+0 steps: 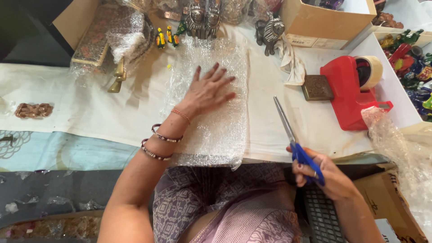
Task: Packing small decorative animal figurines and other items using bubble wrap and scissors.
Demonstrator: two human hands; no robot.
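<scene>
My left hand (208, 89) lies flat, fingers spread, on a sheet of clear bubble wrap (211, 121) spread over the white table cover. The sheet reaches from the small figurines at the back to the table's near edge. My right hand (321, 173) grips the blue handles of a pair of scissors (292, 137), whose closed steel blades point up and away, to the right of the bubble wrap. Bangles circle my left wrist.
A red tape dispenser (351, 90) stands at the right beside a small dark square block (317, 87). Metal animal figurines (270, 32) and small painted ones (166, 37) line the back. Cardboard boxes (324, 22), more bubble wrap (400, 148) and a tray of coloured figures (411, 63) surround them.
</scene>
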